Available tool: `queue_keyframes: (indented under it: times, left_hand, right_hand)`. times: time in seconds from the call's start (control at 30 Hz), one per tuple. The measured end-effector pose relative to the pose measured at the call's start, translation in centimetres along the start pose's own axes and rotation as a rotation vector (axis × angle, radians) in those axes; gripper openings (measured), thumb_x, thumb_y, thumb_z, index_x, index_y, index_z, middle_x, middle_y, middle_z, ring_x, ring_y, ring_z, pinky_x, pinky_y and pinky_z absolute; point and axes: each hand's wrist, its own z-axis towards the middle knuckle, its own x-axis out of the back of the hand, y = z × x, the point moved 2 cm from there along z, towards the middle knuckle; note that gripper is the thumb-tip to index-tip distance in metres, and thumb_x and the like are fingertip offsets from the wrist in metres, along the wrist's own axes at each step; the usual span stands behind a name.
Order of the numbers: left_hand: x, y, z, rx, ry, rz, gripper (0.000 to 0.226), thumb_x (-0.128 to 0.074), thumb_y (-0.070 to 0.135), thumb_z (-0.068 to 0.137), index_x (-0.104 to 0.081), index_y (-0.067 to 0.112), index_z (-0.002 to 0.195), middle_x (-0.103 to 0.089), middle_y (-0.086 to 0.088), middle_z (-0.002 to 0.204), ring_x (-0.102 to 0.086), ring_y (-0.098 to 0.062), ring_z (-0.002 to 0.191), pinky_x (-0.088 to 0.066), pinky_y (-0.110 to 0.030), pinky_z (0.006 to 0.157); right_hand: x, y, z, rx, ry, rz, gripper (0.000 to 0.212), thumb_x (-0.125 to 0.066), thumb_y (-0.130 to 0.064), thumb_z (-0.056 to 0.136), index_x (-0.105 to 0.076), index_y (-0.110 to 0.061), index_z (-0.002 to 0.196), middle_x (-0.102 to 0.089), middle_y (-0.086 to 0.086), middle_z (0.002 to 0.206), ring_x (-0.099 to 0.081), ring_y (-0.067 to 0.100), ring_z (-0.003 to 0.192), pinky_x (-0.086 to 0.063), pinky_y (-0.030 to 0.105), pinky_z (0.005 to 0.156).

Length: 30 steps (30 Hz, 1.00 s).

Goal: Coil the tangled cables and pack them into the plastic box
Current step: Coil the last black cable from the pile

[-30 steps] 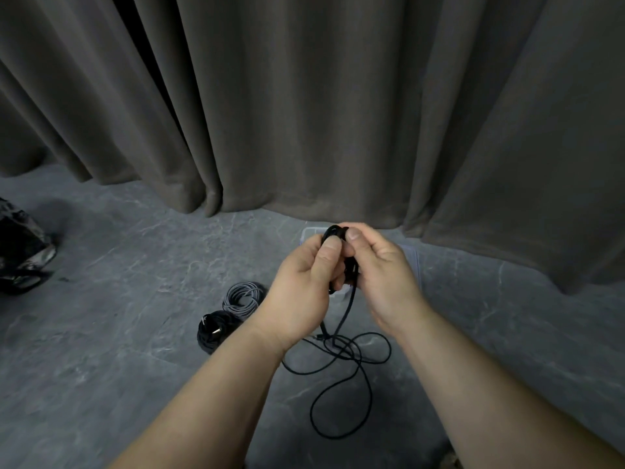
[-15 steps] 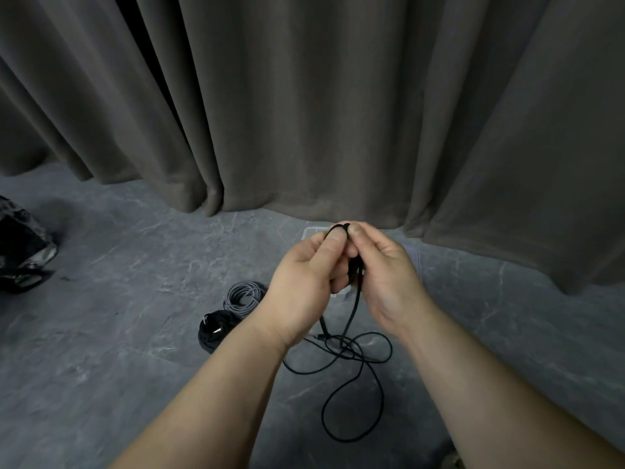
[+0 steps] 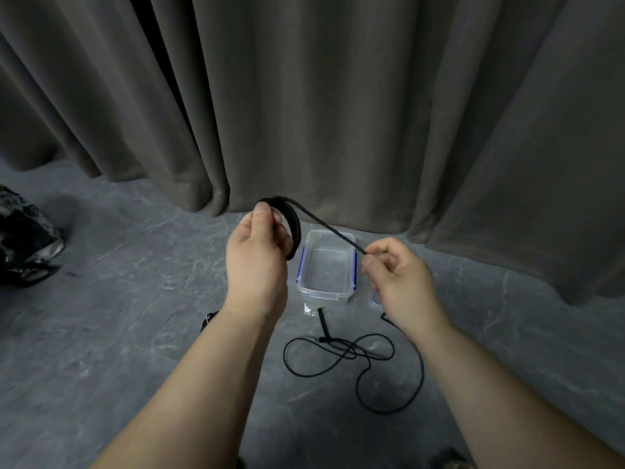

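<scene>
My left hand [image 3: 258,255] grips a small coil of black cable [image 3: 293,221] held up above the floor. From the coil a straight stretch of the same cable runs right to my right hand [image 3: 397,277], which pinches it between thumb and fingers. The rest of the cable lies in loose tangled loops [image 3: 372,363] on the grey floor below my hands. A clear plastic box [image 3: 326,292] with blue clips stands open and empty between my hands, near the curtain.
The box's lid [image 3: 373,296] peeks out behind my right hand. Part of another black cable coil [image 3: 208,321] shows left of my left wrist. A dark crumpled bag [image 3: 25,245] lies at the far left. A grey curtain [image 3: 338,96] hangs behind.
My hands have parted: the left moved left with the coil, the right moved right, drawing a stretch of cable taut between them. The box, hidden before, is now in view.
</scene>
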Motion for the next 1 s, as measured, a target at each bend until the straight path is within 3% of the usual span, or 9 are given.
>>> queue_keyframes:
  times: [0.07,0.2,0.27,0.37,0.47,0.53,0.63,0.77,1.0]
  left_hand:
    - [-0.2,-0.2,-0.2,-0.005,-0.02,0.036,0.037,-0.036,0.019,0.104,-0.041,0.016,0.068,-0.032,0.011,0.046,-0.025,-0.005,0.043,-0.024,-0.016,0.043]
    - [-0.2,-1.0,-0.7,-0.045,-0.131,0.171,0.029,-0.038,0.018,0.103,-0.045,0.014,0.075,-0.04,0.014,0.049,-0.035,-0.005,0.051,-0.033,-0.02,0.055]
    - [0.1,-1.3,-0.9,-0.093,-0.187,0.303,0.025,-0.042,0.025,0.099,-0.048,0.015,0.077,-0.044,0.014,0.051,-0.039,-0.006,0.056,-0.035,-0.023,0.06]
    - [0.3,-1.4,-1.4,-0.123,-0.275,0.449,0.026,-0.039,0.02,0.103,-0.051,0.015,0.081,-0.047,0.015,0.054,-0.043,-0.003,0.059,-0.038,-0.017,0.06]
    - [0.3,-1.2,-2.0,-0.115,-0.326,0.521,0.026,-0.038,0.018,0.103,-0.053,0.014,0.083,-0.049,0.016,0.062,-0.045,0.001,0.062,-0.04,-0.011,0.061]
    - [0.1,-1.4,-2.2,-0.085,-0.356,0.515,0.024,-0.038,0.017,0.103,-0.054,0.012,0.085,-0.052,0.009,0.069,-0.049,0.001,0.064,-0.041,-0.01,0.062]
    - [-0.3,-2.1,-2.5,-0.073,-0.445,0.549,0.025,-0.038,0.017,0.104,-0.056,0.006,0.09,-0.051,0.002,0.069,-0.048,-0.002,0.063,-0.04,-0.012,0.064]
    - [-0.5,-2.6,-2.5,-0.066,-0.529,0.591,0.029,-0.042,0.039,0.094,-0.052,0.015,0.082,-0.049,0.012,0.064,-0.046,-0.004,0.064,-0.039,-0.016,0.065]
    - [-0.3,-2.6,-2.0,-0.053,-0.529,0.599,0.014,-0.052,0.033,0.098,-0.057,0.021,0.091,-0.053,0.019,0.067,-0.047,0.001,0.066,-0.039,-0.017,0.069]
  right_hand:
    - [-0.3,-0.8,-0.3,0.159,-0.022,-0.262,0.016,-0.061,-0.011,0.089,-0.066,-0.025,0.083,-0.066,-0.003,0.072,-0.06,0.019,0.066,-0.049,0.034,0.063]
    - [-1.4,-3.3,-1.3,0.307,-0.311,-0.561,0.022,-0.057,-0.016,0.09,-0.072,-0.026,0.104,-0.066,-0.007,0.098,-0.06,0.012,0.092,-0.047,0.029,0.084]
    - [-1.4,-4.4,-1.4,0.288,-0.431,-0.516,0.029,-0.053,-0.013,0.092,-0.07,-0.028,0.111,-0.063,-0.012,0.102,-0.058,0.005,0.096,-0.045,0.023,0.087]
    - [-0.4,-5.7,-1.3,0.219,-0.501,-0.321,0.032,-0.052,-0.006,0.093,-0.072,-0.025,0.108,-0.062,-0.017,0.092,-0.059,-0.01,0.088,-0.04,0.007,0.079]
    - [0.3,-6.4,-1.3,0.193,-0.551,-0.143,0.031,-0.053,-0.001,0.092,-0.073,-0.022,0.101,-0.068,-0.016,0.092,-0.062,-0.009,0.091,-0.044,0.009,0.084]
    - [0.4,-6.4,-1.3,0.172,-0.503,0.019,0.029,-0.055,0.003,0.091,-0.071,-0.021,0.092,-0.072,-0.008,0.09,-0.067,-0.001,0.09,-0.05,0.016,0.086]
    - [0.6,-5.8,-0.7,0.133,-0.293,0.183,0.025,-0.064,0.005,0.084,-0.06,-0.019,0.077,-0.068,-0.009,0.07,-0.064,0.003,0.071,-0.049,0.017,0.073]
    - [0.9,-5.0,0.0,0.103,-0.097,0.217,0.029,-0.078,-0.001,0.074,-0.053,-0.015,0.071,-0.055,-0.004,0.062,-0.051,0.01,0.061,-0.044,0.024,0.061]
    - [1.7,-5.0,0.2,0.13,-0.201,0.211,0.026,-0.064,0.006,0.084,-0.065,-0.019,0.078,-0.065,-0.01,0.071,-0.06,0.003,0.072,-0.049,0.017,0.073]
